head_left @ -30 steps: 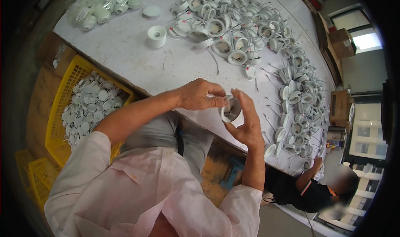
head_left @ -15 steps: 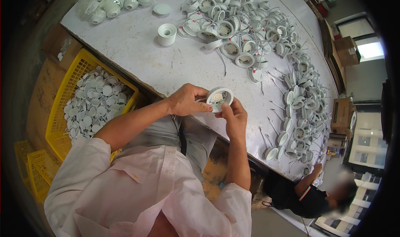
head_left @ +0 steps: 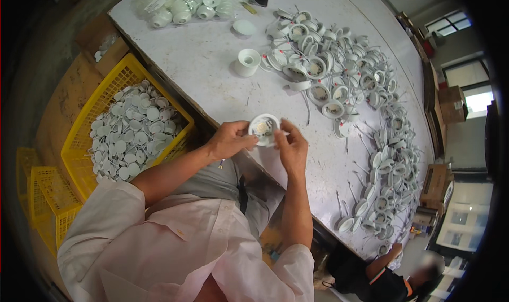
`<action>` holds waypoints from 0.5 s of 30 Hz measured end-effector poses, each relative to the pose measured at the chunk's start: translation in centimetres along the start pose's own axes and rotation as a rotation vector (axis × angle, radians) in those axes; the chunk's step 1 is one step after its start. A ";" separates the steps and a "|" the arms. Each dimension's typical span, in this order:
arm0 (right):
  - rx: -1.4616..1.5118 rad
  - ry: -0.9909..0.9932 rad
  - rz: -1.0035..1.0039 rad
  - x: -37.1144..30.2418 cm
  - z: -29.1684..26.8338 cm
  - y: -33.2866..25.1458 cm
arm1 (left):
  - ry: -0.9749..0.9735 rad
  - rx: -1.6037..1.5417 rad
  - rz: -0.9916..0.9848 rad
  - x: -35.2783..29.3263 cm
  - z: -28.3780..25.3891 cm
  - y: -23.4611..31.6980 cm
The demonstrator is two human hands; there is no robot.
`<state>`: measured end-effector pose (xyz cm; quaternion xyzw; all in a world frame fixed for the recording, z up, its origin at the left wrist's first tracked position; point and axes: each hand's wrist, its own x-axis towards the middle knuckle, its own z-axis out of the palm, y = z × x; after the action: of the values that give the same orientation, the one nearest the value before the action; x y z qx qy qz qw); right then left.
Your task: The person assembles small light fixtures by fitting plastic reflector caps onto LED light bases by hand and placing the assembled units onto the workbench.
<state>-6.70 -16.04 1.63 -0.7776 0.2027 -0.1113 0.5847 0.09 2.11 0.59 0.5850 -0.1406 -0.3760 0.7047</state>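
White round fitting (head_left: 264, 129) pinched by both hands' fingers (head_left: 249, 141), its underside hidden.

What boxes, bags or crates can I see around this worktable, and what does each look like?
Clear plastic bag: far left of the table, lumpy, full of white round parts.
Yellow crate: left of the table, open lattice, filled with white discs.
Cardboard boxes: far right, brown, stacked.
Cardboard box: beyond the crate, brown.

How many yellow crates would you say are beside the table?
3, perhaps more hidden: one crate full of white discs by the table, two empty crates at lower left.
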 end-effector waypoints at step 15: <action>-0.719 0.054 -0.492 14.4 10.1 -5.4 | 0.196 -0.188 0.018 -2.3 -6.3 -1.1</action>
<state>11.33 -12.51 2.89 -0.9537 0.0526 -0.1898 0.2275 2.13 8.20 -1.64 0.5489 -0.0404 -0.3222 0.7702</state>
